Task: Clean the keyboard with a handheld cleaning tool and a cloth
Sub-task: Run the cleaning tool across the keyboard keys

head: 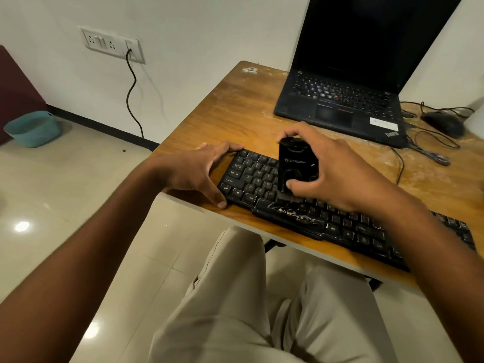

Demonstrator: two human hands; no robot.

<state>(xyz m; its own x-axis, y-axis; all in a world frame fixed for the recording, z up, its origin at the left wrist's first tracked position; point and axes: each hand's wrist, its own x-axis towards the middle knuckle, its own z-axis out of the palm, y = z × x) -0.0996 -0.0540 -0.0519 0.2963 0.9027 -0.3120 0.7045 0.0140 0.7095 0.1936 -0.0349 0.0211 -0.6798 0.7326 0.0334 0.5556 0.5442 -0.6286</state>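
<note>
I am sitting at a wooden desk (235,106) with one black keyboard (264,187) lying along its near edge, angled so that its left end sits farther from me than its right. My two hands are both at it. My left hand (193,171) grips the keyboard's left end, fingers curled over the far corner and thumb pressed against the near corner beside the Ctrl key. My right hand (332,174) holds one black handheld cleaning tool (296,166) upright, thumb low on its front face and fingers wrapped over its top and far side. The tool's lower end stands on the keys in the left half of the keyboard, just above the spacebar row; I cannot tell how firmly it presses there.

Farther back on the desk stands one open black laptop (348,95), its screen dark. To its right lies one black mouse (442,123), with thin black cables (429,150) looping across the desk between the laptop and the keyboard.

On the wall to the left is one white switch-and-socket panel (111,44), with one black cord (132,93) hanging from it down to the floor. One teal tub (32,129) sits on the tiled floor near the wall. My legs in light trousers (235,310) fill the foreground below the desk.
</note>
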